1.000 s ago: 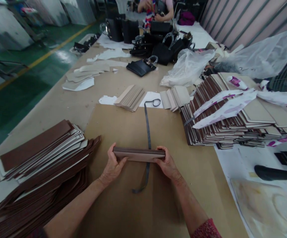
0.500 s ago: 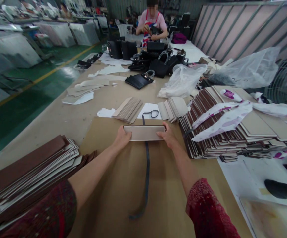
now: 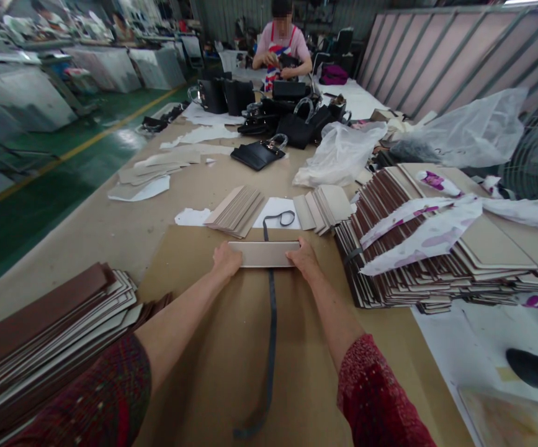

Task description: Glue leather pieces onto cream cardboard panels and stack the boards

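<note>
A small stack of beige card strips (image 3: 264,254) lies flat on the brown cardboard sheet (image 3: 231,335), across a dark grey strap (image 3: 270,323) that runs toward me. My left hand (image 3: 226,259) grips the stack's left end. My right hand (image 3: 302,259) grips its right end. Both arms reach forward in dark red patterned sleeves. Just beyond the stack lie two fanned piles of beige strips (image 3: 235,210) (image 3: 324,207).
A heap of brown and white strips (image 3: 45,329) lies at the left. A big pile of brown-edged boards (image 3: 436,254) with printed wrap lies at the right. Black handbags (image 3: 291,121) and plastic bags (image 3: 340,152) fill the far table, where a person (image 3: 280,49) works.
Both hands carried the stack away from me to the far part of the cardboard sheet and laid it flat over the strap. The camera tilted up.
</note>
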`<state>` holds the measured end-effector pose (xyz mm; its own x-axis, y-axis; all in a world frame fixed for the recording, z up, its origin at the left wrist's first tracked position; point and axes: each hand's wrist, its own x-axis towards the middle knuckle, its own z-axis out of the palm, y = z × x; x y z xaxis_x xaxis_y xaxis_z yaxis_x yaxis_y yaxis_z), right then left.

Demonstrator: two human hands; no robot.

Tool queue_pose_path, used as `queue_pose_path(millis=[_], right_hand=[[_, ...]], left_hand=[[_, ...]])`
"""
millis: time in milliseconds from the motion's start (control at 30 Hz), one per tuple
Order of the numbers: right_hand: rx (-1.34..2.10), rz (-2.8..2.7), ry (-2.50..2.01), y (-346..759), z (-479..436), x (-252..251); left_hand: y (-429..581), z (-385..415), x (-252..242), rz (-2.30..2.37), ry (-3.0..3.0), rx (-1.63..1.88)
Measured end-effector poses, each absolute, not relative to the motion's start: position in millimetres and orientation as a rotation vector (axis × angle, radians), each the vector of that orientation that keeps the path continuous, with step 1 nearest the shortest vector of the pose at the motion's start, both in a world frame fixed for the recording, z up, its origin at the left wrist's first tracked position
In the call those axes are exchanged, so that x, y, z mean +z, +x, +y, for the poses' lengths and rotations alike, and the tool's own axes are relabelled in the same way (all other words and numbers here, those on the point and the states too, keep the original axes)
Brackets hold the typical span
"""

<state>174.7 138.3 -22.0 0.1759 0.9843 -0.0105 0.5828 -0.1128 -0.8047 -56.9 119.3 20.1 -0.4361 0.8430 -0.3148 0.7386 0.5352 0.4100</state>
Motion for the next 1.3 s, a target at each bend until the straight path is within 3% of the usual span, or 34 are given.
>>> queue_pose_path(millis=[500, 900, 1100, 1300], right_hand=[[0.797, -1.569, -2.113, 160.2, 141.3, -11.3], [0.672, -1.529, -2.014, 171.6, 124.0, 6.5], [0.546, -1.513, -1.799, 200.0, 39.8, 5.4], [0.4, -1.551, -1.749, 218.3, -103.1, -14.5]], left_hand=[[-45.1, 125.4, 18.1, 2.466, 1.158, 0.101], [-64.5, 107.4, 26.4, 2.315, 1.392, 0.224], [-68.2, 61.3, 38.6, 2.213, 1.691, 0.344], [-40.2, -64.5, 31.3, 1.809, 2.039, 0.503]])
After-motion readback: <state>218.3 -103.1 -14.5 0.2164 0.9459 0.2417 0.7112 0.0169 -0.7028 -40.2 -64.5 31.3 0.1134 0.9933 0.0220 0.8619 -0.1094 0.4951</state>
